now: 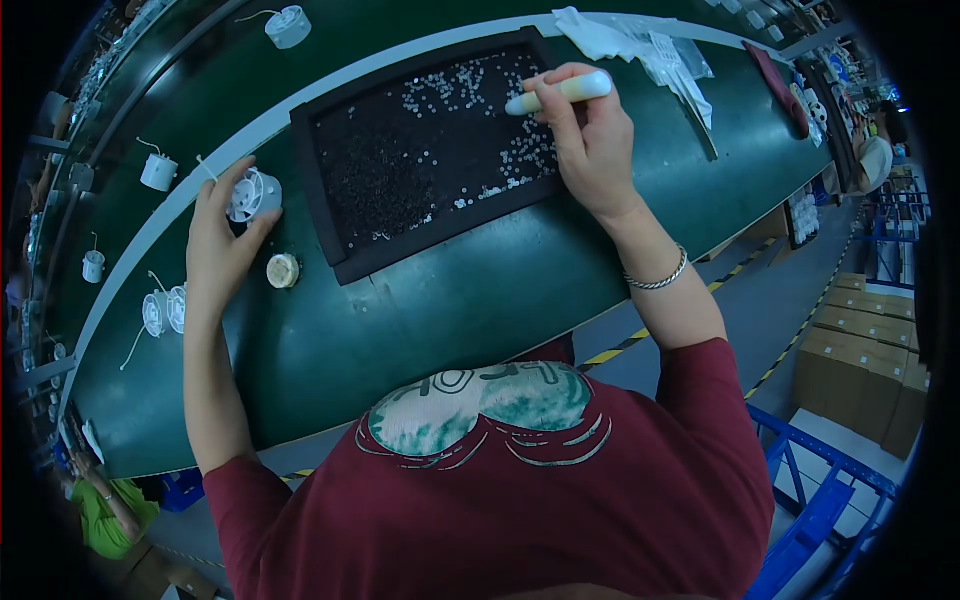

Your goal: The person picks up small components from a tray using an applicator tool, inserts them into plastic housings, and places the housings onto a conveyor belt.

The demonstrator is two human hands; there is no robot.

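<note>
My left hand [222,225] is closed round a white round plastic part [256,196] at the left of a black tray, its fingers and thumb on the part's sides. Over the tray's right side, my right hand [592,140] grips a pale pen-like tool [565,93] with a rounded end, tilted slightly. The black tray [455,233] lies on the green table and holds small white pieces [440,90] and a heap of small dark pieces [385,185]. A small round cream-coloured jar [283,271] stands just below my left hand.
More white parts with wires [288,28] [158,172] stand on the green table [480,290], beyond a curved grey rail [130,245]. White cloths and plastic [640,55] lie at the back right. A person in green [108,515] is at lower left, another person [876,160] at far right.
</note>
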